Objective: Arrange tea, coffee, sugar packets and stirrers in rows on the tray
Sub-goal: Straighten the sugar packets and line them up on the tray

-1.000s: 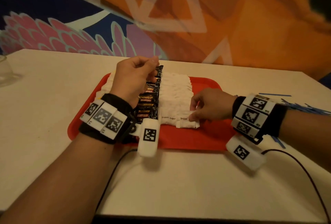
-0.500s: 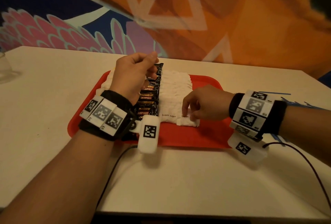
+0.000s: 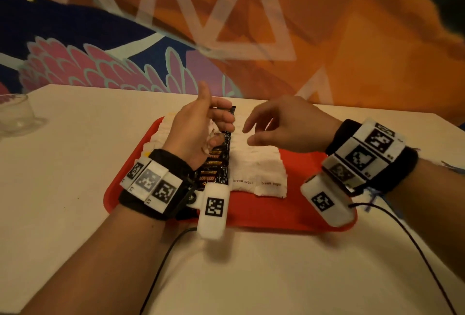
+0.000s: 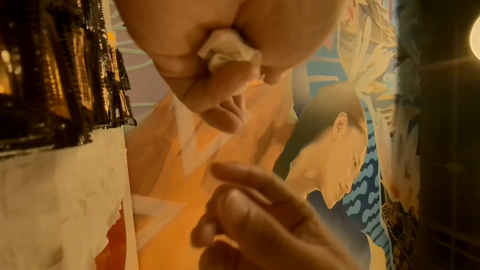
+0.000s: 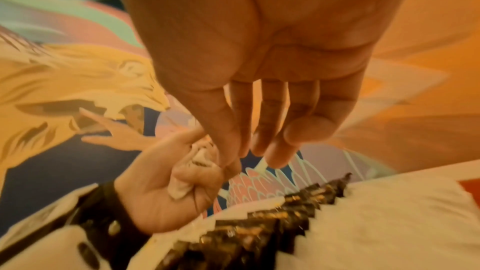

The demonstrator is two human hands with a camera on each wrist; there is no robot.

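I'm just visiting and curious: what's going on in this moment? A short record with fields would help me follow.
Surface: red tray on a pale table
Middle row: dark coffee sachets
Row to its right: white brown sugar packets
Left hand: raised over the tray, fingers curled round crumpled white packets
Right hand: fingers relaxed, holding nothing, reaching toward the left hand
Off the tray: blue stirrers, far right; glass, far left

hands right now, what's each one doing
Left hand: fingers curled round crumpled white packets.
Right hand: open, holding nothing, above the tray.
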